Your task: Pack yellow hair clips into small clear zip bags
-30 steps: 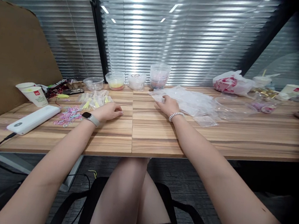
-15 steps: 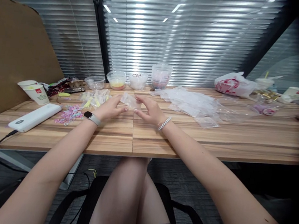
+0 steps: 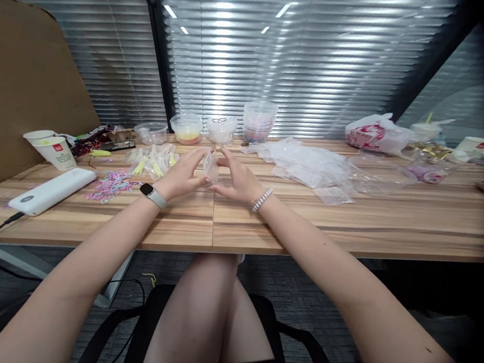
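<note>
A small clear plastic bag (image 3: 211, 166) is held up between my two hands, its top parted. My left hand (image 3: 184, 174), with a watch on the wrist, grips its left edge between thumb and fingers. On the bag's right side, my right hand (image 3: 242, 180), with a beaded bracelet at the wrist, holds it by thumb and fingertips. Filled bags with yellow pieces (image 3: 151, 161) lie just left of my left hand. A wide pile of clear flat bags (image 3: 309, 163) spreads to the right of my right hand.
Colourful small bands (image 3: 113, 185) and a white power bank (image 3: 52, 191) lie at the left, near paper cups (image 3: 55, 150). Plastic tubs (image 3: 187, 128) line the back edge. A red-and-white plastic bag (image 3: 376, 134) sits at the back right. A cardboard sheet (image 3: 26, 81) stands at the left.
The small bag has turned from lying flat between my fingers to standing more upright, with its mouth opened. My hands have come slightly closer together.
</note>
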`<state>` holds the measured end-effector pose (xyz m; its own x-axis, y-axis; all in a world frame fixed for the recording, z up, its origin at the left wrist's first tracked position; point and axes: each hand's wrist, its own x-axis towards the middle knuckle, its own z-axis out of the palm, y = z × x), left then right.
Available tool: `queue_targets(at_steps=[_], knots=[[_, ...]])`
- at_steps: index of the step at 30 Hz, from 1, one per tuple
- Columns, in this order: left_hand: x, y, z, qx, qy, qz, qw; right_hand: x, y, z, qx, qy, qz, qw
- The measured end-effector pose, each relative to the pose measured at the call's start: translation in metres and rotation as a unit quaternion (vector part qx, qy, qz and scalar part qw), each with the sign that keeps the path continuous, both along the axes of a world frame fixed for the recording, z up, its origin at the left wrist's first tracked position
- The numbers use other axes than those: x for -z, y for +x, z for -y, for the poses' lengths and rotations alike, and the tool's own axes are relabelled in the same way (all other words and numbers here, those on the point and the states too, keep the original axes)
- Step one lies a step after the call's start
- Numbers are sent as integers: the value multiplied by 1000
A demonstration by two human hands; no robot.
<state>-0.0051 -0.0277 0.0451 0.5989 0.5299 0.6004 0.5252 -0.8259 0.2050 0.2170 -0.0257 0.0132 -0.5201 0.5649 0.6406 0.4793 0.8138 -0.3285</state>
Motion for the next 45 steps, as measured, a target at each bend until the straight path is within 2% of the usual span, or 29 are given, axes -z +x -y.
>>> queue_targets(at_steps=[10,19,27,33,40,45], knots=[[4,-1,0,-4,6,25,1000,2,-1,1,13,-8,10,1000],[4,0,-1,-5,32,27,999,6,-1,-5,-1,56,18,998],[3,6,2,11,77,26,997,15,-3,-13,-7,28,7,1000],[7,7,1,8,80,17,997,13,-4,-11,14,9,45,999],[9,8,-1,21,83,14,996,12,-3,-11,-2,-20,52,998],[9,11,2,22,82,2,996,13,-4,-10,20,-55,59,997]])
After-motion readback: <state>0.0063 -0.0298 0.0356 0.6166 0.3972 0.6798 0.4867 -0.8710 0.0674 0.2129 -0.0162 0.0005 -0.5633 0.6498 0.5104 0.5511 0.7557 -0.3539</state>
